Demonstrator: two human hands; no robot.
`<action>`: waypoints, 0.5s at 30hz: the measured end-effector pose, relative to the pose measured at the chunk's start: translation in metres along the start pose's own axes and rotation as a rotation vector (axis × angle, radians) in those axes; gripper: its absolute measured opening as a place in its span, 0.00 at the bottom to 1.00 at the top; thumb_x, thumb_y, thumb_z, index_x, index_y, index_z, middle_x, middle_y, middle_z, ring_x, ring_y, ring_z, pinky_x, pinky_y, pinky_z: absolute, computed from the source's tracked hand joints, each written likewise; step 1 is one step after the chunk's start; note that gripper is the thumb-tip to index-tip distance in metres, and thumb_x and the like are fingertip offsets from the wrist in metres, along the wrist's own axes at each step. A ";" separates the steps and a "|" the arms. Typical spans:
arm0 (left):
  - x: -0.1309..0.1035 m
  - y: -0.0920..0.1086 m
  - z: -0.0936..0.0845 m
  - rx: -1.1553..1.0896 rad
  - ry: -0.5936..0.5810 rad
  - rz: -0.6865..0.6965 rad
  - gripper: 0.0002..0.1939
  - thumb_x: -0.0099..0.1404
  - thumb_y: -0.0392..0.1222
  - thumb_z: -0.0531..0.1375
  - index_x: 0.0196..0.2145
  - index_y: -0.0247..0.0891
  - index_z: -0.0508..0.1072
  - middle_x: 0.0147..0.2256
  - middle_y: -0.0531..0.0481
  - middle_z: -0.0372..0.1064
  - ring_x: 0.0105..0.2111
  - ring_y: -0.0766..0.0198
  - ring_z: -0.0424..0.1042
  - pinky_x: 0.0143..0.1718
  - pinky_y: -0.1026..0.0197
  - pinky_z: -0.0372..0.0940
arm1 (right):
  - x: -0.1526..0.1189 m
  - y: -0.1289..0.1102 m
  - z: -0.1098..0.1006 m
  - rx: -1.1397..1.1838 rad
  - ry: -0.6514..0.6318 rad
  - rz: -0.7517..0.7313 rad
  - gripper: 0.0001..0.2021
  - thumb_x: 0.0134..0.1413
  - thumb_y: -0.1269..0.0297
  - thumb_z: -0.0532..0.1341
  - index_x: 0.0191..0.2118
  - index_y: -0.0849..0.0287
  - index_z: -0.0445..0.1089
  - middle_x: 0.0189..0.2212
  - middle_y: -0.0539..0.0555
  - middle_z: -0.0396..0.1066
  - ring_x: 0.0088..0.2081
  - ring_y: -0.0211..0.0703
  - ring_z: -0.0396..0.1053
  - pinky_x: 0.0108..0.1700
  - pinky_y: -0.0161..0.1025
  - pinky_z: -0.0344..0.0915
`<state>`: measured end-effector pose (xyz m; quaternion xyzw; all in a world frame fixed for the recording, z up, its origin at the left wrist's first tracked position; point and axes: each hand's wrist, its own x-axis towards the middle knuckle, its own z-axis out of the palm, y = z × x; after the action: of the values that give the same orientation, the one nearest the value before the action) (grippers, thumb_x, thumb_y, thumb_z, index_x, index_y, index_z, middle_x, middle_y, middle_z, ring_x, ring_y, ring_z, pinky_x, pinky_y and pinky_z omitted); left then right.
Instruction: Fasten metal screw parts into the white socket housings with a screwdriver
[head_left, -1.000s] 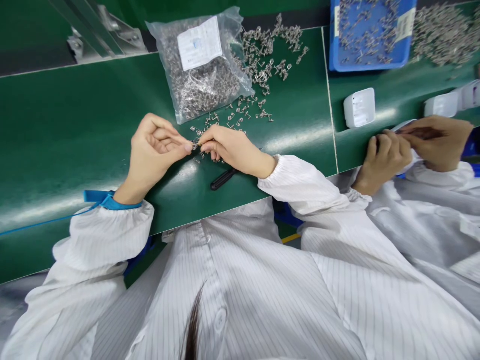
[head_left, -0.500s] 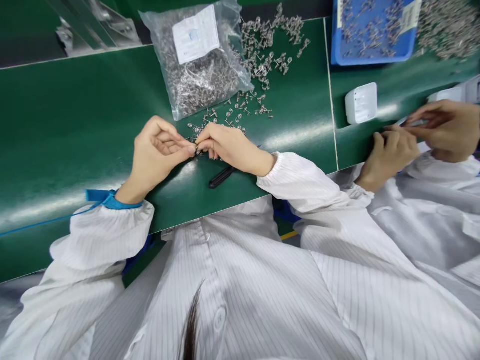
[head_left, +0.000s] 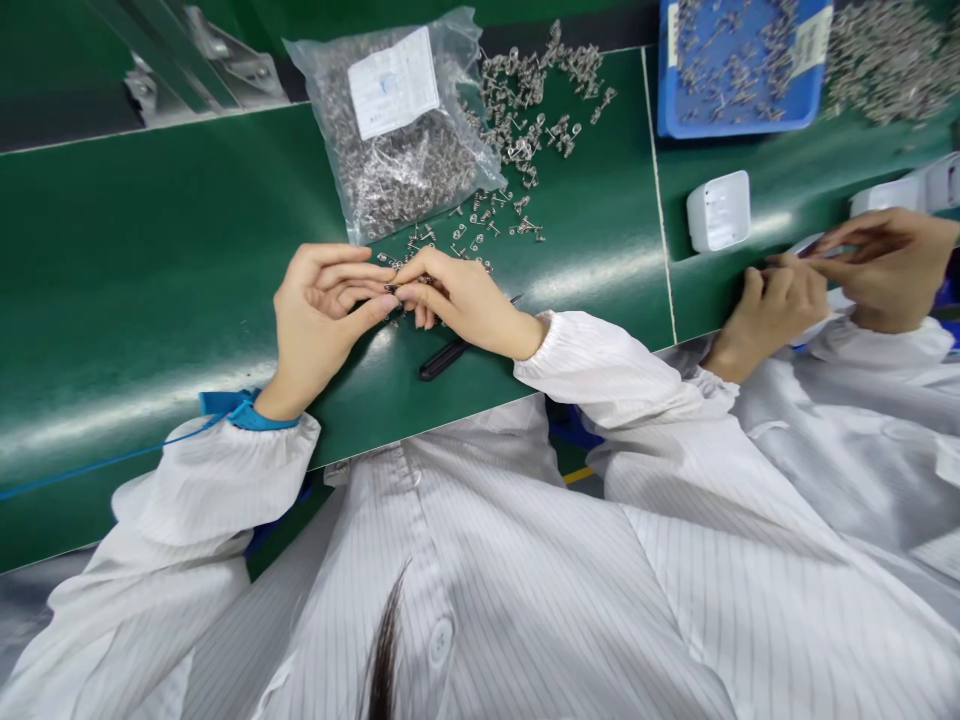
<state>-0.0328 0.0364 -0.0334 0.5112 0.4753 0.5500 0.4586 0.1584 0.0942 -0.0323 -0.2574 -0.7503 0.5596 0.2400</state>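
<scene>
Pinching a tiny, partly hidden metal part point(head_left: 391, 288) between fingertips of left hand point(head_left: 315, 312) and right hand point(head_left: 476, 305), left of frame center. Working over a green counter point(head_left: 150, 250), close to scattered metal springs point(head_left: 529, 145), below a clear bag point(head_left: 427, 175) at top center, above a black-handled tool point(head_left: 442, 360), with blue tray point(head_left: 739, 128) at upper right.

On my clear plastic bag of small metal parts point(head_left: 409, 180), the white paper label point(head_left: 394, 83) seems printed, but I can't read it.
</scene>
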 end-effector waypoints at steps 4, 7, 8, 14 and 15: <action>-0.003 -0.001 0.001 0.083 0.014 -0.009 0.25 0.55 0.49 0.75 0.46 0.44 0.71 0.41 0.50 0.79 0.40 0.60 0.80 0.45 0.57 0.78 | -0.001 -0.007 0.004 0.095 0.105 0.033 0.04 0.69 0.67 0.57 0.41 0.61 0.66 0.24 0.43 0.68 0.26 0.29 0.70 0.33 0.28 0.65; -0.004 -0.005 0.000 0.104 0.014 0.000 0.23 0.55 0.47 0.75 0.45 0.44 0.73 0.40 0.51 0.79 0.40 0.60 0.80 0.45 0.56 0.78 | -0.002 -0.009 0.006 0.158 0.101 0.015 0.06 0.69 0.64 0.57 0.42 0.62 0.67 0.25 0.44 0.70 0.27 0.28 0.72 0.33 0.27 0.67; -0.005 -0.005 0.000 0.104 0.013 0.003 0.21 0.56 0.47 0.75 0.45 0.44 0.74 0.40 0.52 0.78 0.40 0.61 0.80 0.45 0.57 0.78 | -0.002 -0.009 0.007 0.179 0.101 0.011 0.07 0.69 0.63 0.57 0.42 0.62 0.67 0.26 0.44 0.71 0.27 0.28 0.72 0.33 0.27 0.67; -0.006 0.001 0.001 0.198 0.046 0.025 0.09 0.63 0.46 0.70 0.41 0.46 0.78 0.39 0.54 0.78 0.38 0.64 0.80 0.42 0.58 0.78 | -0.001 -0.008 0.010 0.502 0.127 0.041 0.15 0.66 0.53 0.60 0.44 0.62 0.65 0.32 0.48 0.72 0.29 0.30 0.75 0.33 0.29 0.72; -0.006 0.002 0.000 0.239 0.064 0.048 0.08 0.65 0.46 0.69 0.41 0.46 0.78 0.39 0.54 0.78 0.38 0.64 0.79 0.41 0.58 0.77 | 0.001 -0.009 0.009 0.572 0.138 0.072 0.16 0.65 0.51 0.60 0.44 0.62 0.64 0.33 0.48 0.73 0.30 0.30 0.75 0.34 0.29 0.72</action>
<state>-0.0326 0.0305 -0.0326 0.5555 0.5396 0.5163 0.3657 0.1511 0.0860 -0.0257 -0.2432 -0.5343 0.7378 0.3331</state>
